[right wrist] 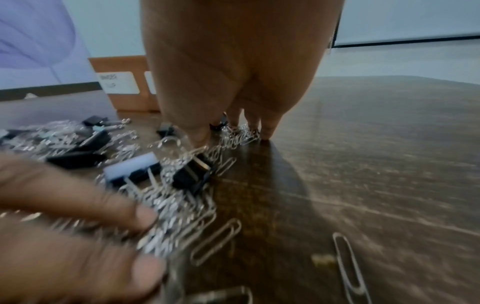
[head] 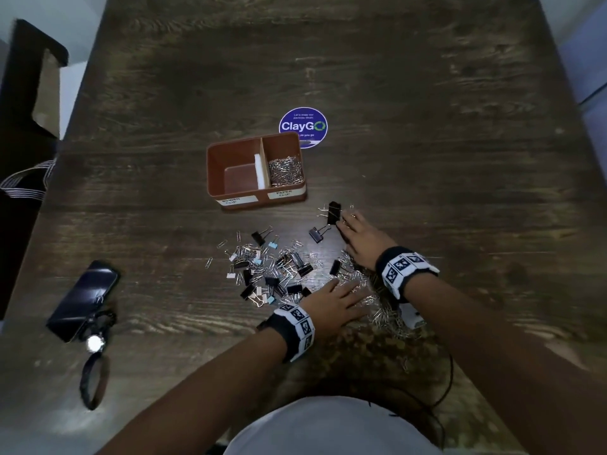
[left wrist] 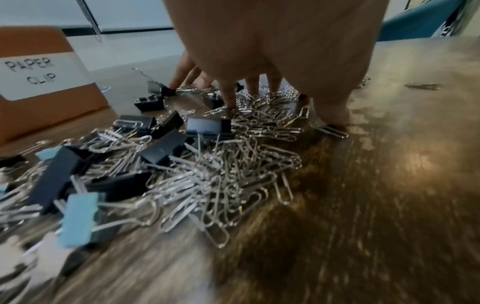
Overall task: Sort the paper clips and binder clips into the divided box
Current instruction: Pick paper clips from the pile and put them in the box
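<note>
Left hand (head: 335, 303) flat, fingers spread — right hand (head: 364, 239) likewise (palm down)

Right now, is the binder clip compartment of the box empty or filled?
Empty: the left compartment of the divided box shows a bare floor, while the right compartment holds paper clips.

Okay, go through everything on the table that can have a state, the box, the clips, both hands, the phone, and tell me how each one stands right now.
Divided box: upright, open-topped.
Paper clip compartment: partly filled with paper clips.
Binder clip compartment: no clips visible.
Mixed pile: unsorted, loose on the table.
Left hand: fingers spread flat on paper clips.
Right hand: fingers extended, tips on paper clips.
Phone: lying flat, screen dark.
</note>
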{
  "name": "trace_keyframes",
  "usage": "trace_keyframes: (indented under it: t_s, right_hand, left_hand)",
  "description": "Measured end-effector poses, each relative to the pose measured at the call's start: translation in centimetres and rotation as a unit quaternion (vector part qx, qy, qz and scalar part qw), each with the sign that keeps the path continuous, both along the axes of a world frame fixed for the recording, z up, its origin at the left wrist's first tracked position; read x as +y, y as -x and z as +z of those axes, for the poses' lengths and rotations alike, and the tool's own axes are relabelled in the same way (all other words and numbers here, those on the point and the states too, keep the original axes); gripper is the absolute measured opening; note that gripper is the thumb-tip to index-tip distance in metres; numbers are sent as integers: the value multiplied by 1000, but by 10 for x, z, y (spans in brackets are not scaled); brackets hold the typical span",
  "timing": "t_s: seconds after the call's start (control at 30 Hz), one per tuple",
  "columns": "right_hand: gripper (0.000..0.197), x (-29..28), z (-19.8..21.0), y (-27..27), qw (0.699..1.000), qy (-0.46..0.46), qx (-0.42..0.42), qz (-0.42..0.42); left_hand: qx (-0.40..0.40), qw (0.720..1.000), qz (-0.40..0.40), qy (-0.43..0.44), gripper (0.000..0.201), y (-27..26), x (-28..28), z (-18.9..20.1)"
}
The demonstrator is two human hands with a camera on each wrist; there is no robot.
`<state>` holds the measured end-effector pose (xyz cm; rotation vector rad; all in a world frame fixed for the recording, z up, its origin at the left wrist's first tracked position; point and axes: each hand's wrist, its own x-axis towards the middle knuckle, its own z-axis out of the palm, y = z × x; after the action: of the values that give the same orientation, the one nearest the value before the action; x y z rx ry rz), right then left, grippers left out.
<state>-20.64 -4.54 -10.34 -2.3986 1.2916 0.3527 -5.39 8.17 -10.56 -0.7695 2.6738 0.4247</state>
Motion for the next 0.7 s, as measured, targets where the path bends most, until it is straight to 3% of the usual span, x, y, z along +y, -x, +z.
trace_keyframes:
  t_s: [0.2,0.37,0.5,0.7]
  right_hand:
    - [43,28,-4,12,998,58,-23,20]
    - [25,42,5,17,997,61,-29,-25]
    - [18,36,13,20,986,-16,-76,-149]
    - [17,7,53,24,940,-87,-168,-283]
  left_hand:
    - [82,995,14,58,20,-15,-8,-7]
    - [51,997,24,51,25,-25,-13,2]
    - [87,991,103,-13,22,-31,-24,16]
    - [285,896,334,-68,15,-54,-75,77]
